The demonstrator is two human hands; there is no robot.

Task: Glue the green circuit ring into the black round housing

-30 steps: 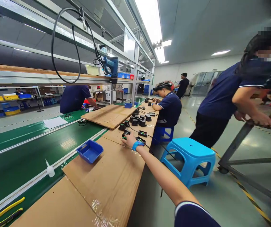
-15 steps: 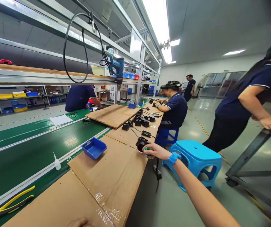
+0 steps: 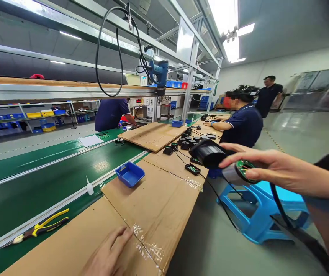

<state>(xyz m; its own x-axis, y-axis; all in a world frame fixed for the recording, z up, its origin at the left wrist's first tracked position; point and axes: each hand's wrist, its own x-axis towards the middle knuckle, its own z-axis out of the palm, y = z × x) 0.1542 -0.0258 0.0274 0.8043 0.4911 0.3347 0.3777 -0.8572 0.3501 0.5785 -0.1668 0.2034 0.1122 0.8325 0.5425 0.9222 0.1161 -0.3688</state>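
Note:
My right hand is raised at the right, shut on a black round device with a green circuit board at its near end; a black cable hangs from it. My left hand rests flat on the cardboard sheet at the bottom, fingers spread, holding nothing. Several more black round devices and a small black board lie farther along the cardboard.
A blue tray sits at the cardboard's left edge beside the green conveyor belt. Yellow-handled pliers and a small white bottle lie on the belt's rail. A blue stool stands right. A seated person works ahead; a blue screwdriver hangs overhead.
My right hand has lifted the black device off the cardboard and drawn it back toward me. My left hand has come into view on the cardboard. The view has swung left.

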